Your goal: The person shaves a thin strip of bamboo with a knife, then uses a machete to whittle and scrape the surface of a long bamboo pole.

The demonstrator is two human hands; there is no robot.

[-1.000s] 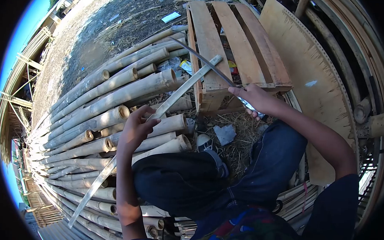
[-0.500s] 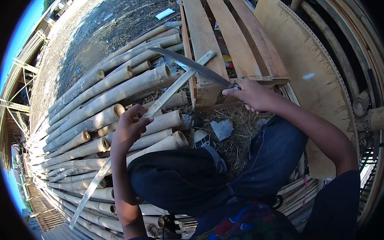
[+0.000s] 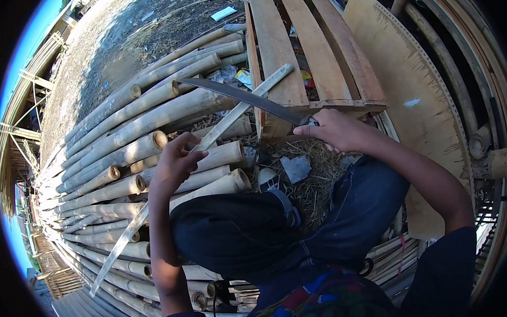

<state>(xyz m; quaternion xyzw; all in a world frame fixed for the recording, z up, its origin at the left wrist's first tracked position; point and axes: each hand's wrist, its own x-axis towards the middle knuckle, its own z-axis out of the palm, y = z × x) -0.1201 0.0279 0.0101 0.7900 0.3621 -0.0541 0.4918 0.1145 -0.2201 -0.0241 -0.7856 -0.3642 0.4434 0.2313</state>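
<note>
We pinch a long, pale, flat bamboo strip point(image 3: 227, 124) in our left hand point(image 3: 178, 158), its upper end over a brown slatted wooden crate point(image 3: 313, 49). Our right hand point(image 3: 330, 130) wraps its fingers round a dark, curved, metal-bladed knife point(image 3: 230, 92) crossing the strip. Round tan bamboo poles point(image 3: 154, 118) lie below.

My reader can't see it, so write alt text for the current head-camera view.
A person's right hand holds a long knife across a thin strip held in the left hand. The strip's far end reaches over a slatted wooden crate, and bamboo poles lie piled on the left.
</note>
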